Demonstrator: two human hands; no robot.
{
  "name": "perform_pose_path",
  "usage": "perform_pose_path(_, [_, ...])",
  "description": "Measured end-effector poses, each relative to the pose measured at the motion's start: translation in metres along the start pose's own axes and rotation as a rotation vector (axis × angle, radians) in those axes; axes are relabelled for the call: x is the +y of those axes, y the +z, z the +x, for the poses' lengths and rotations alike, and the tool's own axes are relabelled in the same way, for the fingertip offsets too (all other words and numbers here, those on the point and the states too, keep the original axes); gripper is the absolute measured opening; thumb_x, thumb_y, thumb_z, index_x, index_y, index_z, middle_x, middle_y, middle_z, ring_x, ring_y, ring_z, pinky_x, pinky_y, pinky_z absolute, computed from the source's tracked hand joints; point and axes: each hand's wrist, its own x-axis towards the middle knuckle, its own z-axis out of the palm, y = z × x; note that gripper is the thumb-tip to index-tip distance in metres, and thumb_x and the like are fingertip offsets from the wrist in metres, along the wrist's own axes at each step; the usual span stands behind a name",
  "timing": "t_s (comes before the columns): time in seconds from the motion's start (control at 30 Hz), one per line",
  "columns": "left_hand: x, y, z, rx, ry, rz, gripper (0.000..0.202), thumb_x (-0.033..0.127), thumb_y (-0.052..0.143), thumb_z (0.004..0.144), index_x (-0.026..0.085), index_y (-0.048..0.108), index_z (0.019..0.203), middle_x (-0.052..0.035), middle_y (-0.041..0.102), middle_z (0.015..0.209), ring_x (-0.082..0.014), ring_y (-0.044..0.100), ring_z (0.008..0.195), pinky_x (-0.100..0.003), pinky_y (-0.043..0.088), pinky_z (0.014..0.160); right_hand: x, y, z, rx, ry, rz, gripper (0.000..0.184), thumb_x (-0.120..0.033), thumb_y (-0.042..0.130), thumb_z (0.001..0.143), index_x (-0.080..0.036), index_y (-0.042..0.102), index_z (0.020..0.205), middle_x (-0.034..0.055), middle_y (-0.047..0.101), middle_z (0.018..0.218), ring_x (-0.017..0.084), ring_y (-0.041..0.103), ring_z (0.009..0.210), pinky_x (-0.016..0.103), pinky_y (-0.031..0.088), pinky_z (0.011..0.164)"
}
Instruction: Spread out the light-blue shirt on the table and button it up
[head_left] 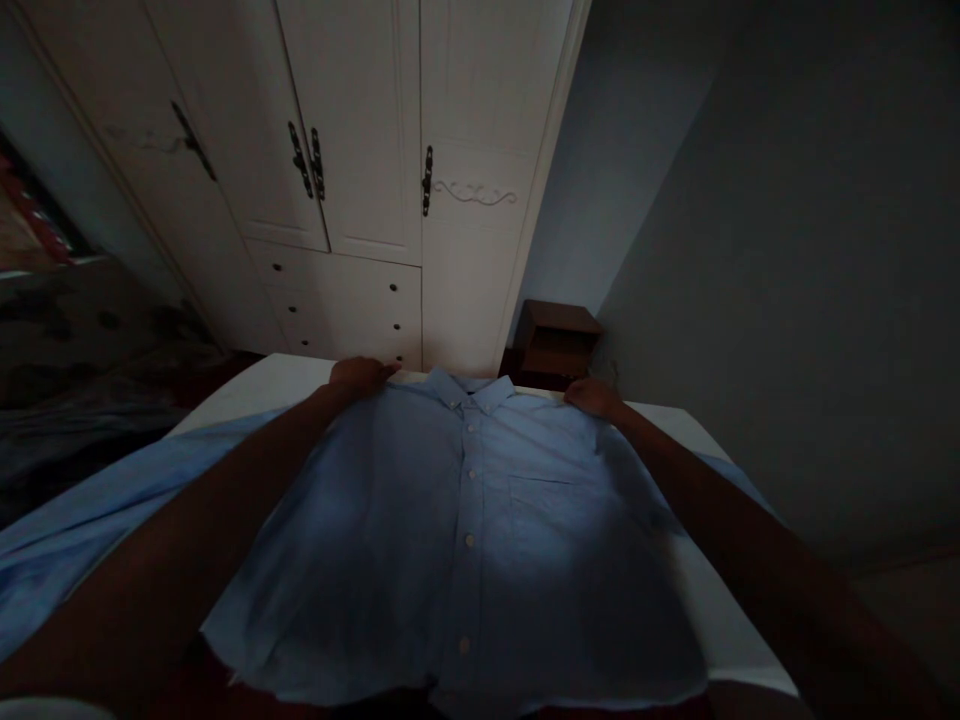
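Note:
A light blue button-up shirt (465, 520) lies front side up on a white table (720, 610), its collar pointing away from me. My left hand (361, 376) rests on the shirt's left shoulder, fingers curled over the far edge. At the right shoulder, my right hand (594, 397) sits on the fabric in the same way, fingers bent down onto it. Both arms stretch out over the shirt. One sleeve spreads off to the left. The room is dim, so I cannot see whether the fingers pinch the cloth.
A white wardrobe (360, 170) with dark handles and drawers stands just beyond the table. A small brown nightstand (559, 342) sits to its right against a grey wall. A bed with dark bedding (90, 370) lies at the left.

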Motion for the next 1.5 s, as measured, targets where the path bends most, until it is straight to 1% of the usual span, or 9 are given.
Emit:
perform_pose_path(0.1, [-0.002,-0.002,0.012,-0.105,0.076,-0.094,0.066,0.054,0.018,0.096,0.017,0.072,0.098,-0.0160,0.071,0.106,-0.0250,0.066,0.098,-0.031,0.047,0.083,-0.006,0.001,0.001,0.010,-0.043,0.086,0.026,-0.020,0.052,0.087,-0.018,0.073,0.100,0.0080,0.073,0.107,0.022,0.067,0.097,0.030,0.051,0.085])
perform_pose_path(0.2, [0.005,-0.010,0.019,-0.161,0.187,-0.129,0.053,0.056,0.035,0.091,0.019,0.073,0.089,-0.0072,0.073,0.096,-0.0184,0.067,0.090,-0.023,0.046,0.077,-0.021,0.006,0.006,0.017,-0.117,0.215,0.027,-0.023,0.050,0.090,-0.016,0.071,0.106,0.0086,0.071,0.112,0.019,0.067,0.098,0.027,0.052,0.083])
perform_pose_path(0.4, [0.034,-0.018,0.012,-0.197,0.408,-0.149,0.032,0.048,0.066,0.071,0.019,0.074,0.080,-0.0023,0.074,0.088,-0.0168,0.066,0.085,-0.020,0.045,0.073,-0.057,0.024,0.030,-0.037,-0.169,0.373,0.008,-0.024,0.071,0.074,-0.016,0.074,0.075,0.0034,0.074,0.076,0.019,0.068,0.074,0.024,0.050,0.066])
perform_pose_path(0.5, [0.038,-0.015,0.009,-0.124,0.363,-0.134,0.025,0.039,0.061,0.076,0.019,0.075,0.081,-0.0017,0.074,0.087,-0.0164,0.067,0.085,-0.020,0.046,0.074,-0.063,0.028,0.035,-0.033,-0.166,0.390,0.003,-0.019,0.073,0.068,-0.016,0.073,0.069,0.0012,0.072,0.068,0.017,0.066,0.068,0.023,0.049,0.063])
perform_pose_path(0.77, [0.045,0.003,0.003,0.044,0.184,-0.087,0.036,0.025,0.040,0.088,0.017,0.067,0.111,-0.0121,0.070,0.112,-0.0230,0.065,0.102,-0.031,0.048,0.087,-0.052,0.040,0.025,0.142,-0.110,0.422,0.017,-0.021,0.056,0.081,-0.017,0.073,0.082,0.0069,0.074,0.088,0.020,0.067,0.083,0.029,0.051,0.077])
perform_pose_path(0.9, [0.043,0.008,0.005,0.015,0.195,-0.048,0.046,0.040,0.029,0.095,0.015,0.064,0.114,-0.0175,0.067,0.116,-0.0274,0.063,0.106,-0.037,0.047,0.090,-0.047,0.049,0.023,0.134,-0.086,0.390,0.017,-0.027,0.059,0.082,-0.018,0.072,0.078,0.0069,0.074,0.088,0.021,0.067,0.083,0.030,0.050,0.076])
perform_pose_path(1.1, [0.010,-0.009,0.013,-0.160,0.305,-0.041,0.054,0.060,0.039,0.087,0.018,0.072,0.087,-0.0091,0.073,0.096,-0.0207,0.067,0.091,-0.025,0.047,0.079,-0.048,0.043,0.026,0.043,-0.091,0.335,0.018,-0.032,0.064,0.079,-0.017,0.072,0.072,0.0030,0.071,0.072,0.017,0.064,0.070,0.023,0.047,0.064])
perform_pose_path(1.23, [-0.009,-0.021,0.013,-0.176,0.309,-0.007,0.030,0.044,0.059,0.076,0.020,0.072,0.089,-0.0041,0.073,0.093,-0.0191,0.065,0.092,-0.023,0.045,0.081,-0.053,0.040,0.030,0.084,-0.054,0.284,0.019,-0.029,0.059,0.085,-0.016,0.071,0.077,0.0067,0.073,0.084,0.018,0.065,0.079,0.025,0.047,0.071])
perform_pose_path(1.5, [-0.005,0.001,-0.001,-0.052,0.073,0.043,0.043,0.036,0.034,0.093,0.016,0.063,0.117,-0.0175,0.066,0.120,-0.0262,0.062,0.109,-0.034,0.046,0.089,-0.053,0.040,0.029,0.104,0.072,0.180,0.028,-0.042,0.061,0.086,-0.016,0.070,0.083,0.0110,0.072,0.093,0.021,0.066,0.086,0.026,0.046,0.070])
